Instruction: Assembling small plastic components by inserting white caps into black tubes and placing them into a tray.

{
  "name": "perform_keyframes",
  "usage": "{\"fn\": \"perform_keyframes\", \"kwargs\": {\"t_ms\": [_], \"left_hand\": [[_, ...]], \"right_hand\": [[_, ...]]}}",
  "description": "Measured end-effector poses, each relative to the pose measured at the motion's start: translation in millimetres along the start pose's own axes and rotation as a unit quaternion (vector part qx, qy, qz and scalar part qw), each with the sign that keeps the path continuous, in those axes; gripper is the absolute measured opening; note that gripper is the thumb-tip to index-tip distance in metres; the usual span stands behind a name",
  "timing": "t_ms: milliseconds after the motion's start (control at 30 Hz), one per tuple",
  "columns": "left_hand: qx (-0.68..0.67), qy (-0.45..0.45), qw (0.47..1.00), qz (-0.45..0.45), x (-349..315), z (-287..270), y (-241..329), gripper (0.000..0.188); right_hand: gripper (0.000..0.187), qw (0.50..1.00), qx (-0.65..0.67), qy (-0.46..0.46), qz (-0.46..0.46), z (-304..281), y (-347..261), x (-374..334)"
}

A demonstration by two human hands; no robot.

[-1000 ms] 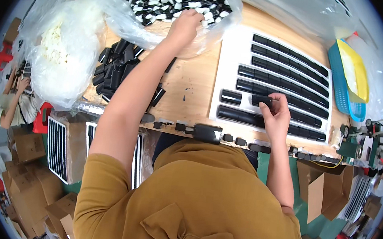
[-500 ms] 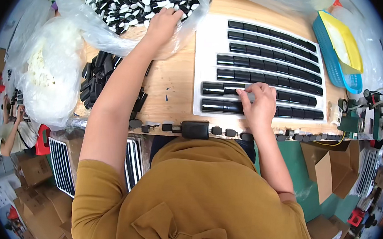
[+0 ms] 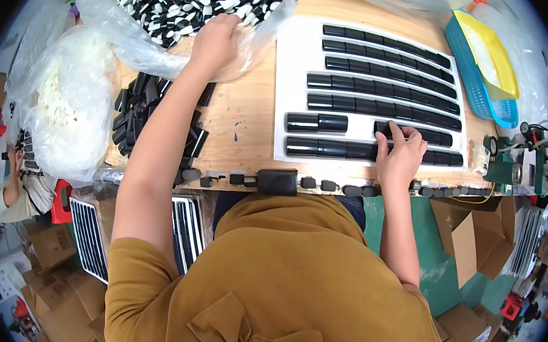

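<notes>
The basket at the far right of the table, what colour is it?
Blue basket, seen in the head view.

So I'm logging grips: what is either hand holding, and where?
Left hand reaches into the clear bag; any grip is hidden. Right hand presses black pieces from above, fingertips on top.

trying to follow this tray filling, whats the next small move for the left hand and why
Probably lift the left hand out of the bag with a black cap and carry it to the tray. The hand rests in the bag's mouth among the loose caps, while the fifth row shows a bare gap just left of the right hand, which presses on that row.
</notes>
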State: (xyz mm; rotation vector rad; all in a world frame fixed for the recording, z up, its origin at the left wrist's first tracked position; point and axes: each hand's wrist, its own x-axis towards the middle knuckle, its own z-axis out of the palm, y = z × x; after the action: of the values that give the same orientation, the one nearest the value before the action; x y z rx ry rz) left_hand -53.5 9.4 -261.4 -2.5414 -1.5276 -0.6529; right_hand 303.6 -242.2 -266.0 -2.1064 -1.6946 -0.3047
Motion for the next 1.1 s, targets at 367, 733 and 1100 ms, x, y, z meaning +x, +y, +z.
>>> {"fn": "perform_keyframes", "kwargs": {"t_ms": [367, 733, 1100], "left_hand": [[-0.345, 0.062, 0.929, -0.121, -143.8, -51.9, 97.7, 0.018], [-0.323, 0.055, 0.931, -0.162, -186.5, -35.9, 112.5, 0.03], [-0.322, 0.033, 0.93, -0.172, -190.6, -35.6, 110.2, 0.028]], "right_hand": [[0.033, 0.97, 0.118, -0.187, -0.1, -14.6, 24.9, 39.7], [0.043, 0.938, 0.118, -0.322, -0.055, -31.6, 17.3, 65.5], [0.03, 0.854, 0.393, -0.272, -0.207, -20.7, -119.8, 47.6]]}}
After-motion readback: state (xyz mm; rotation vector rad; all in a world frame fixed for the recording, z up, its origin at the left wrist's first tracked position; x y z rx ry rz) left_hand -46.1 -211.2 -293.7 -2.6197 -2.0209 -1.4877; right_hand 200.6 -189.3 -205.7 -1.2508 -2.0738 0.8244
